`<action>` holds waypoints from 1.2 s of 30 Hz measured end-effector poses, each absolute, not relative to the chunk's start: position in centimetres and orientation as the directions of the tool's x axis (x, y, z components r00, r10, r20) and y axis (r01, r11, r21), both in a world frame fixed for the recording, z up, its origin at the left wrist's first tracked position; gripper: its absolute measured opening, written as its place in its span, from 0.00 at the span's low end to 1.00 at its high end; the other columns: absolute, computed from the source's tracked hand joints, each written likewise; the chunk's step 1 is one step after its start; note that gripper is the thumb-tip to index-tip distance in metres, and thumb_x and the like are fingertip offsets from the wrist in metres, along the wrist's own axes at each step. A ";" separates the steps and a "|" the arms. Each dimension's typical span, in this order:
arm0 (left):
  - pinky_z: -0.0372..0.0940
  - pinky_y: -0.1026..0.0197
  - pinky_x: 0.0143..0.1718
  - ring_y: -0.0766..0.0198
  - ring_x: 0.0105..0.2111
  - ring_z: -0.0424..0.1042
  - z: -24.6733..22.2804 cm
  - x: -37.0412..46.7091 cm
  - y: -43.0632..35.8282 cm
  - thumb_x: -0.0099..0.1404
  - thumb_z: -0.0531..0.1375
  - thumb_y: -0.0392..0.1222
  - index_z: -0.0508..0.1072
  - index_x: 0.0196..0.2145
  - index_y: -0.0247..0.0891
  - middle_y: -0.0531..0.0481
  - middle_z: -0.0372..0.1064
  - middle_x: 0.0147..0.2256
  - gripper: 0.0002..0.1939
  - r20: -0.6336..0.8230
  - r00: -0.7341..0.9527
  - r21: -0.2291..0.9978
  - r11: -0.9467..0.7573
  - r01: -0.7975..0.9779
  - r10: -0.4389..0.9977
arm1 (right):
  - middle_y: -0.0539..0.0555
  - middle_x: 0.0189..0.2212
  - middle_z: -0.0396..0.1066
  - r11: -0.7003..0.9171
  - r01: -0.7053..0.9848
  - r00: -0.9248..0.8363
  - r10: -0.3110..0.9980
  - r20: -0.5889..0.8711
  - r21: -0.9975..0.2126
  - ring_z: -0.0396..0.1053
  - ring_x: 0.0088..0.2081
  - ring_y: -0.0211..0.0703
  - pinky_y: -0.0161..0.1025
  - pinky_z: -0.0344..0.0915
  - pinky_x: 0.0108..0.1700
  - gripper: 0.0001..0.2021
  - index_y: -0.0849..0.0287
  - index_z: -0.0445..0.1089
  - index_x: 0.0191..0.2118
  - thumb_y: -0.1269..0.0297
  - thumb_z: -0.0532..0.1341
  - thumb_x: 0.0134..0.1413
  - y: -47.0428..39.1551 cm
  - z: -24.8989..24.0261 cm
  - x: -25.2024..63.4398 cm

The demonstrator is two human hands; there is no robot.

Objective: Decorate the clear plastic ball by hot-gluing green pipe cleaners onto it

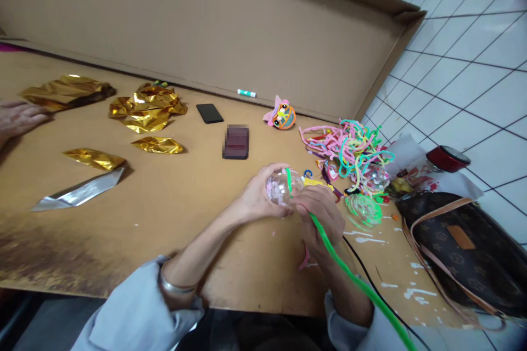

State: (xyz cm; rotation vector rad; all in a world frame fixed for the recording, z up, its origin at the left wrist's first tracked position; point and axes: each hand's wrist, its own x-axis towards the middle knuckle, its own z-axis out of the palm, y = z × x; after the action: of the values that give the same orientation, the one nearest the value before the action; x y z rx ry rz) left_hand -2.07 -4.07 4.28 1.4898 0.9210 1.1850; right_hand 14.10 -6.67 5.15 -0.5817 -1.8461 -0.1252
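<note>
My left hand is wrapped round a clear plastic ball with pinkish-white bits on it. Fingers of my right hand pinch a bright green fuzzy pipe cleaner. Its front end lies against the ball's upper side, while the long tail runs down over my right forearm. Just beyond my right hand is a yellow-handled tool, partly hidden. To the right sits a ball with green strands around it.
A tangle of pink, turquoise and yellow pipe cleaners lies at right, near a brown handbag and a red-lidded jar. An orange-and-pink ornament, black phone and gold foil lie farther back. Another person's hand rests at left.
</note>
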 end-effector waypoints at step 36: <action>0.67 0.51 0.52 0.53 0.47 0.73 4.1 -2.0 -3.8 0.36 0.70 0.33 0.62 0.53 0.37 0.44 0.71 0.48 0.45 0.190 0.256 0.979 -0.164 -0.121 0.948 | 0.51 0.32 0.77 0.827 0.545 -0.301 0.349 0.888 -0.140 0.73 0.38 0.42 0.43 0.68 0.43 0.08 0.54 0.72 0.38 0.72 0.57 0.63 -7.3 4.8 13.9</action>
State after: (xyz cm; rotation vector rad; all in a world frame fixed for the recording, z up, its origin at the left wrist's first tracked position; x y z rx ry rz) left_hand -1.97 -3.82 4.06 1.3795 0.8475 1.1771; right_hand 13.86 -7.33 4.79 -0.6686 -1.9190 -0.2257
